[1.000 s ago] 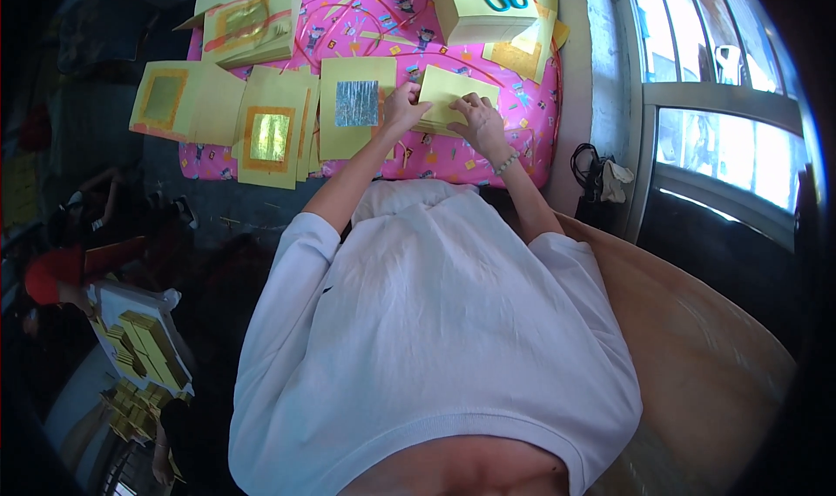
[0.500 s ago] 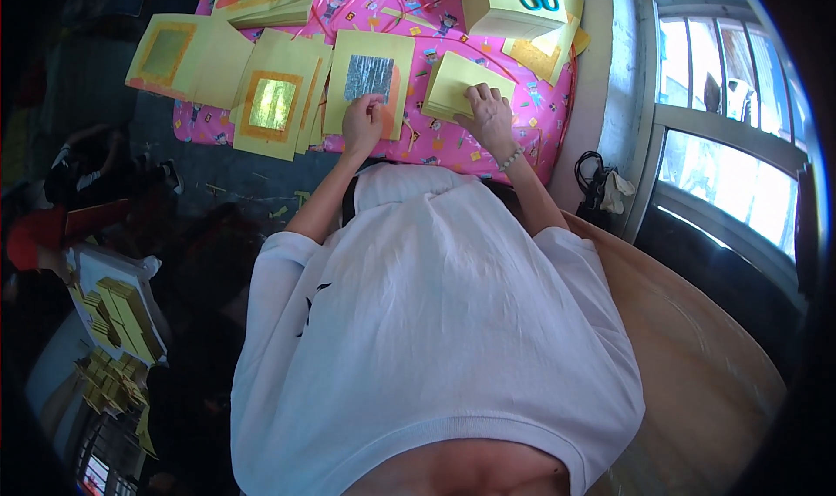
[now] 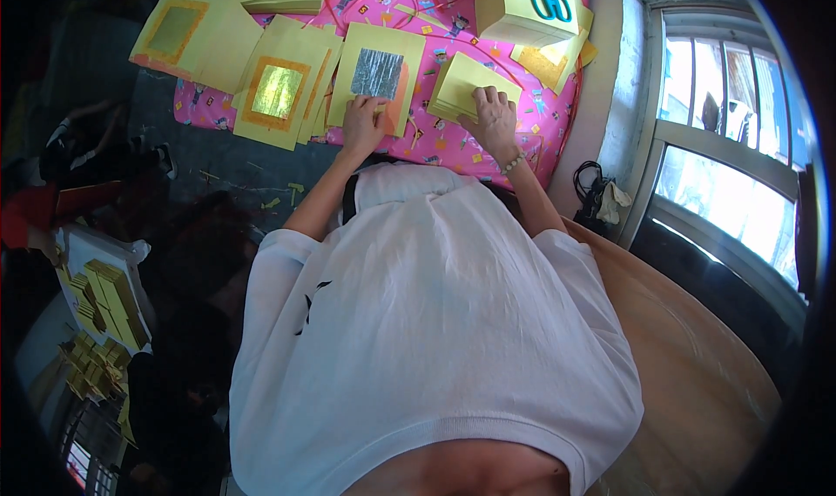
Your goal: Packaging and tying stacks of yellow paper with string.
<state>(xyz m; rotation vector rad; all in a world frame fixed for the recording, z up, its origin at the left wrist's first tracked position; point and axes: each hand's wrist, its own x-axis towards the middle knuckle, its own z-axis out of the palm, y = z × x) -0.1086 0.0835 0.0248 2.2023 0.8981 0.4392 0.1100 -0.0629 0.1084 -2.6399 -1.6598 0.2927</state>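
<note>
- My white shirt [image 3: 435, 339] fills the near view; both forearms run up from it to the pink patterned cloth [image 3: 435, 143].
- Left hand [image 3: 364, 121]: fingers flat and pressed down on the lower edge of the yellow sheet with the silver foil square [image 3: 376, 74]. Grip not clenched; it pins the sheet, nothing lifted.
- Right hand [image 3: 493, 113]: palm down on the small stack of plain yellow sheets [image 3: 466, 85], fingers spread over its near right corner. Holding the stack down, not curled round it. Bead bracelet [image 3: 514, 161] on the wrist.
- The silver sheet and the stack lie side by side, just apart, each straight under its hand.
- Left of the silver sheet: a yellow sheet with a gold foil square [image 3: 277, 91], overlapping more sheets; farther left another gold-centred sheet [image 3: 178, 30] hangs off the cloth's edge.
- Far side: a thick yellow block [image 3: 514, 13] with blue-handled scissors [image 3: 550, 0] on top.
- Against a second ago: left hand has left the stack, where both hands worked together, and gone over to the silver sheet. Right hand has stayed on the stack.
</note>
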